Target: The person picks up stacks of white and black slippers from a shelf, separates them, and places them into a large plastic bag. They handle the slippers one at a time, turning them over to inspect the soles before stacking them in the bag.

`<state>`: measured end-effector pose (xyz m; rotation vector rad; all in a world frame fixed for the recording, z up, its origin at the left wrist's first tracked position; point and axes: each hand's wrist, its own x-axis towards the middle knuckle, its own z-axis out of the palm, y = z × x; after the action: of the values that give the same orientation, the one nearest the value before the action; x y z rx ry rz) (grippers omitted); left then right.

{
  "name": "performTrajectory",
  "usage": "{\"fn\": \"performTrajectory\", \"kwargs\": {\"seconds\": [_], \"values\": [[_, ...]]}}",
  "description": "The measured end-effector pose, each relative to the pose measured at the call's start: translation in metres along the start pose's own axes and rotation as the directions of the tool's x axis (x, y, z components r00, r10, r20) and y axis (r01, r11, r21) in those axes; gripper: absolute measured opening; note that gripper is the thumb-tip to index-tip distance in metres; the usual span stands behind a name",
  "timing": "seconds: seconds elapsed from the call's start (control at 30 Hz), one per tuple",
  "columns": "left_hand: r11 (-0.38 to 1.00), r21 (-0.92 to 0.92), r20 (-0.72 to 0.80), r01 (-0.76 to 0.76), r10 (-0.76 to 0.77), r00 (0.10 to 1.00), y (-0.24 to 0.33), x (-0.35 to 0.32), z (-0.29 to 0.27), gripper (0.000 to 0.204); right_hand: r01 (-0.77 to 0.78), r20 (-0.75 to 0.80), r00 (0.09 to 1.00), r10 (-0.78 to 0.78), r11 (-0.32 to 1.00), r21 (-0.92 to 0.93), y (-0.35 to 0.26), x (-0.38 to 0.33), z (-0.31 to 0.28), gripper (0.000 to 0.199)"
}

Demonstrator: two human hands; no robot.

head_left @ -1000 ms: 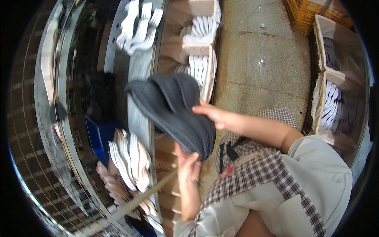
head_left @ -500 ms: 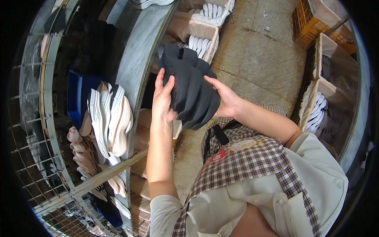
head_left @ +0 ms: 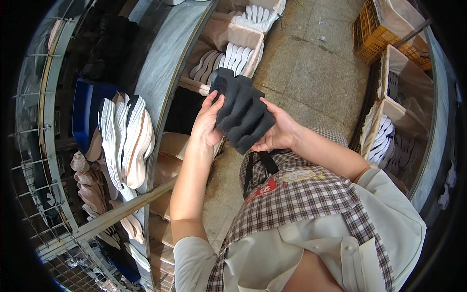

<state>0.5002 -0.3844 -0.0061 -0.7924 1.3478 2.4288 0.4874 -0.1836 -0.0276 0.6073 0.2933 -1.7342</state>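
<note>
A stack of black shoe soles [head_left: 243, 107] is held between my two hands in front of me, over the aisle. My left hand [head_left: 208, 119] grips its left end, with thumb and fingers along that edge. My right hand [head_left: 278, 127] closes on the opposite end, thumb on top and fingers beneath. Several soles lie side by side in the stack, their wavy edges facing up. Left of my left arm, white shoe soles [head_left: 127, 141] lie bunched on the metal table [head_left: 168, 63], touched by neither hand.
Lined baskets of white soles [head_left: 236, 58] stand beyond the table. More lined crates [head_left: 384, 141] run along the right, with an orange crate [head_left: 372, 36] farther off. A blue bin [head_left: 87, 109], tan soles [head_left: 87, 180] and a wire rack [head_left: 44, 194] are at left. A tiled floor [head_left: 311, 63] lies between.
The black stack has turned so its wavy edges show more, and sits slightly farther right. Both hands still hold it. The whole view has shifted a little.
</note>
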Motion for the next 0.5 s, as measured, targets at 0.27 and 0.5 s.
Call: {"fn": "performTrajectory", "kwargs": {"seconds": [0.27,0.5], "values": [[1.000,-0.009,-0.102,0.000,-0.001,0.995,-0.006,-0.015,0.020,0.058,-0.028,-0.002,1.000,0.028,1.000,0.003,-0.003,-0.004,-0.010,0.060],[0.999,-0.030,-0.154,-0.027,0.022,0.988,-0.036,-0.016,0.025,0.062,-0.036,-0.051,0.998,0.032,0.997,-0.074,-0.006,-0.005,-0.042,0.065]]}}
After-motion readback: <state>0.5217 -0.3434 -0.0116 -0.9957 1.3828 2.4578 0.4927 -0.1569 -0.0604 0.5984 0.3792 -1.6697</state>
